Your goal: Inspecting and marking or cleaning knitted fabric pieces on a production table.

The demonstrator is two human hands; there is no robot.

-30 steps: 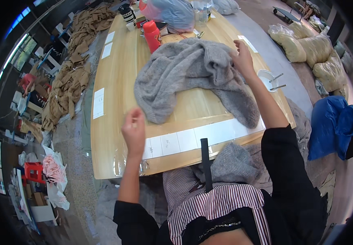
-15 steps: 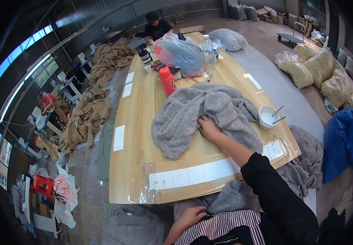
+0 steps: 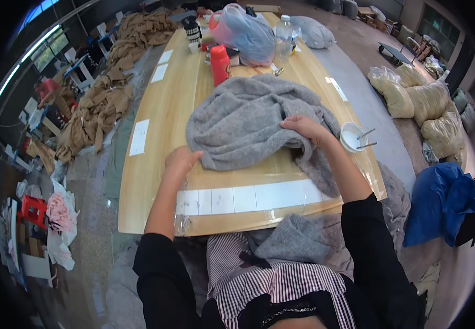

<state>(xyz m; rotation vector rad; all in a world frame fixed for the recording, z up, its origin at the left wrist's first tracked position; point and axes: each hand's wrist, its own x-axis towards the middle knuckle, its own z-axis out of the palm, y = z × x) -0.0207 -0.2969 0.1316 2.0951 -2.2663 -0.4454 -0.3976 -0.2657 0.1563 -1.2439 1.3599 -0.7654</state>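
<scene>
A grey knitted sweater point(image 3: 243, 126) lies loosely bunched on the wooden table point(image 3: 155, 186). At its near left edge is my left hand point(image 3: 181, 161), its fingers closed at the knit. My right hand point(image 3: 304, 129) pinches the cloth on the right side. From beneath that hand a narrow part of the sweater trails toward the table's near right corner. Below the table edge, more grey knitwear point(image 3: 298, 241) rests by my striped apron point(image 3: 287, 279).
Behind the sweater stand a red bottle point(image 3: 219, 66), a plastic bag point(image 3: 245, 35) and a clear bottle point(image 3: 284, 38). A white tub point(image 3: 353, 136) holding two thin sticks sits close to my right forearm. Paper strips point(image 3: 243, 197) are taped along the near edge. Brown garments point(image 3: 97, 109) lie heaped at left.
My left hand has come up from my lap to the sweater's left edge. The right hand has shifted its hold rightward, and the sweater is spread flatter. My view has tilted down.
</scene>
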